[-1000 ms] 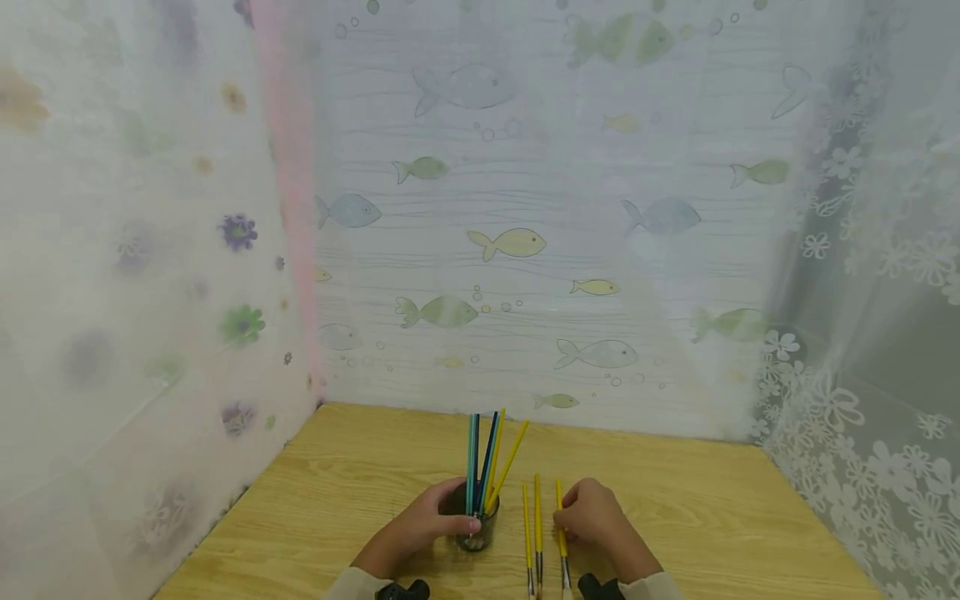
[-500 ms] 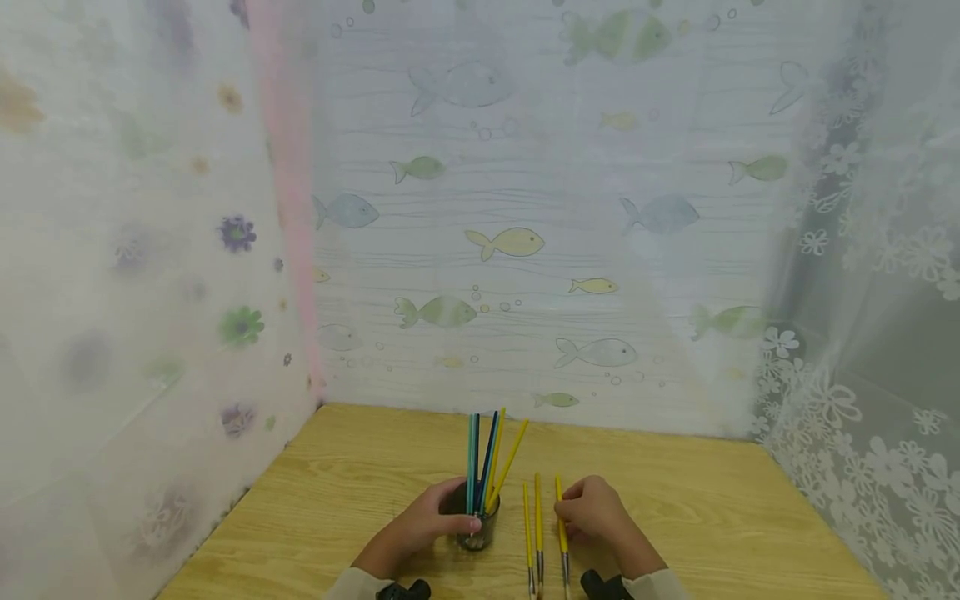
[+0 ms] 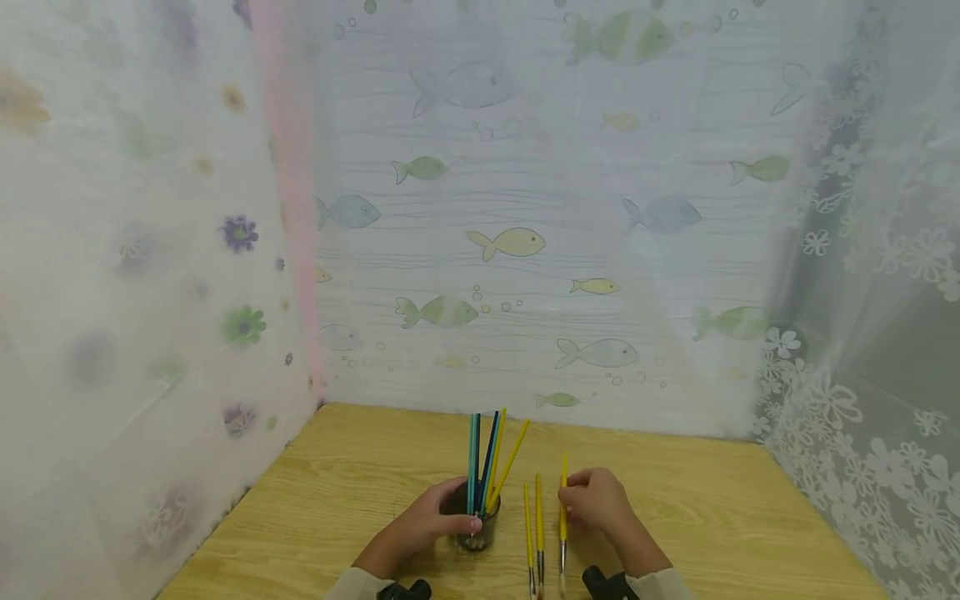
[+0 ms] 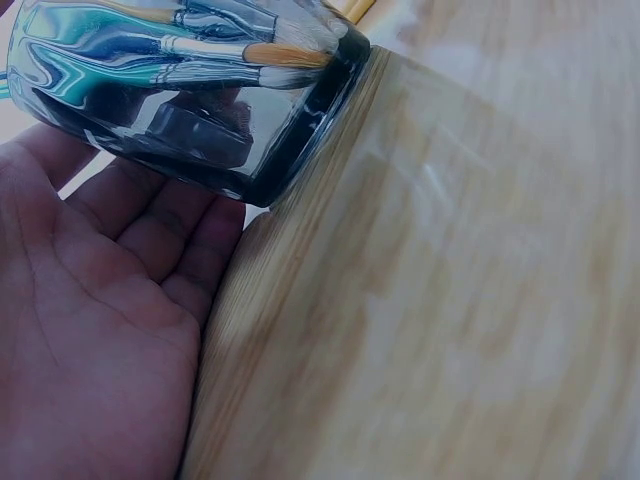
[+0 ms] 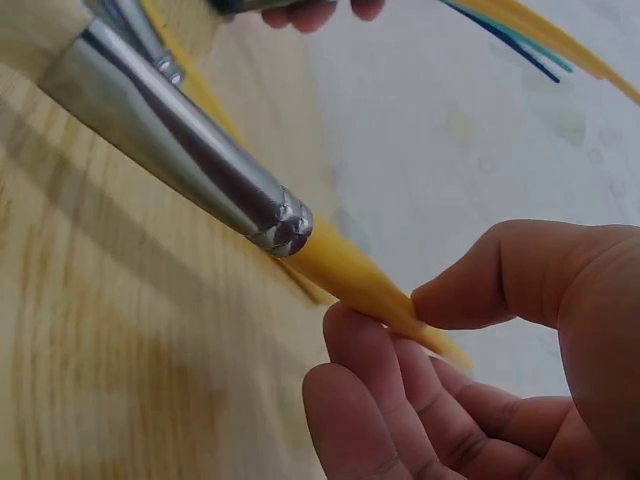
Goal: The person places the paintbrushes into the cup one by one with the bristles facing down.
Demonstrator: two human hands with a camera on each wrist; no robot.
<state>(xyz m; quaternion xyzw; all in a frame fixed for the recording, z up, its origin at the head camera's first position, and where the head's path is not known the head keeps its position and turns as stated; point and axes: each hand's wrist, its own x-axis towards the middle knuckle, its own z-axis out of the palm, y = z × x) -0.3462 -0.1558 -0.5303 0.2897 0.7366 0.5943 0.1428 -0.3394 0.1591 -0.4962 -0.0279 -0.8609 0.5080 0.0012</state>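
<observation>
My left hand (image 3: 416,527) holds a dark glass cup (image 3: 487,532), thumb across its near side. Several paintbrushes stand in it, handles up, in teal, dark blue and yellow. Through the glass (image 4: 280,135) in the left wrist view, their bristles show at the bottom. Between thumb and fingertips, my right hand (image 3: 598,500) pinches a yellow paintbrush (image 3: 563,529). The right wrist view shows that brush's silver ferrule (image 5: 180,140) and pale bristles up close, raised off the wood. Two more yellow brushes, one left (image 3: 528,529) and one right (image 3: 539,525), lie side by side between the hands.
The wood-grain table (image 3: 675,500) spreads around both hands. A curtain with fish prints (image 3: 517,242) hangs behind it, a flowered sheet (image 3: 150,333) at left and a sheer lace sheet (image 3: 885,400) at right. Both wrists carry dark devices.
My right hand has moved slightly forward, and the brush in it has shifted away from me and now stands straighter. The left hand and the cup have stayed in place.
</observation>
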